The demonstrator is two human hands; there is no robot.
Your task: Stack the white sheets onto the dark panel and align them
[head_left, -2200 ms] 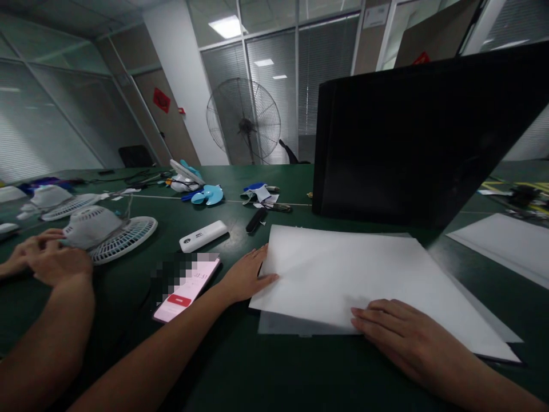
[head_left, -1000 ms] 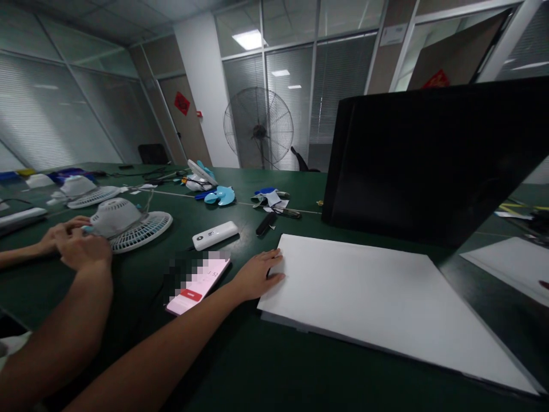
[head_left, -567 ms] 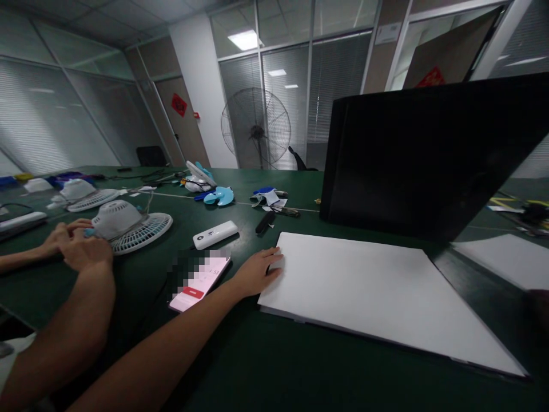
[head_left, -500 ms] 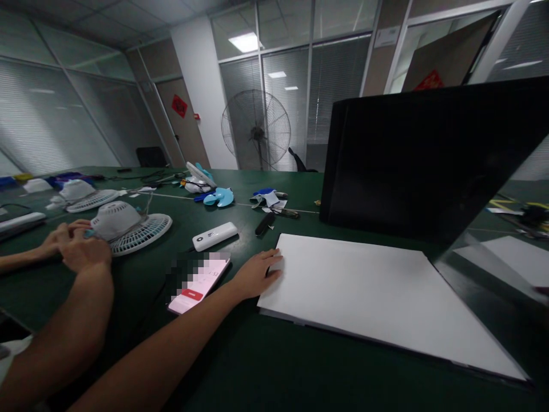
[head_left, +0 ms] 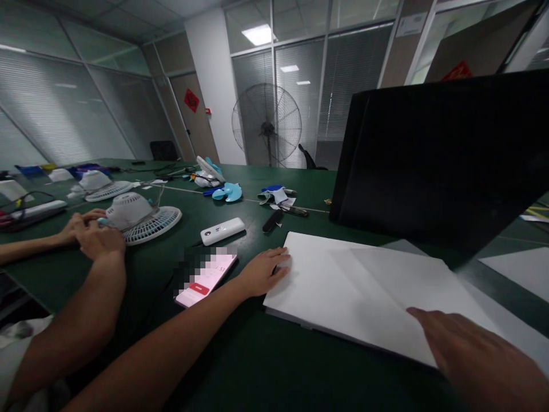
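Observation:
My left hand [head_left: 265,271] lies on the left edge of a flat white stack [head_left: 326,292], its fingers spread and fingertips on the top surface. The stack looks like paper or board and rests on the dark green table. From the lower right my right hand [head_left: 476,349] reaches over the stack's right part, blurred by motion. It appears to grip a white sheet [head_left: 403,272], whose slanting edge shows across the stack; most of its fingers are hidden. Left of my left forearm lies a phone [head_left: 210,278] with a pink screen, partly pixelated.
A large black panel [head_left: 429,166] stands tilted behind the stack. Loose white sheets [head_left: 523,272] lie right. At left, another person's hands [head_left: 96,232] touch a white fan part [head_left: 132,214]. A white handheld device [head_left: 223,231], a black tool [head_left: 273,221] and blue blades [head_left: 228,193] lie beyond.
My right hand has come in from the right edge, over the stack, with the sheet. My left hand stays on the stack's left edge. The view has shifted slightly left.

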